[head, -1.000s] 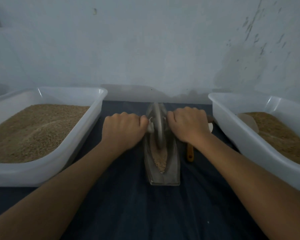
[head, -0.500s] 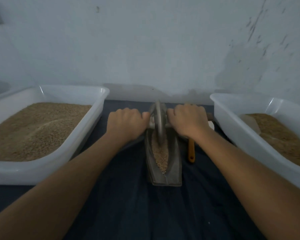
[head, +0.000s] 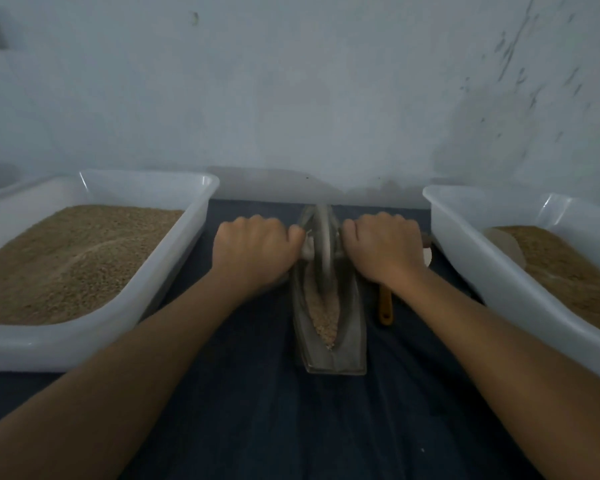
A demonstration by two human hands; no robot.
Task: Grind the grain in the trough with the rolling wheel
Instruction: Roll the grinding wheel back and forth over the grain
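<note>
Head view: dark blue cloth (head: 264, 410) covers the surface below a scuffed pale wall (head: 291, 98).

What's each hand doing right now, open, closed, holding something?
Left hand: closed, gripping the left handle of the rolling wheel.
Right hand: closed, gripping the wheel's right handle.

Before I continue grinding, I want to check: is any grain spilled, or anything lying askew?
No spilled grain shows on the dark cloth. The grain sits inside the trough, which lies straight. Only an orange-handled tool lies beside it, partly hidden under the right forearm.
</note>
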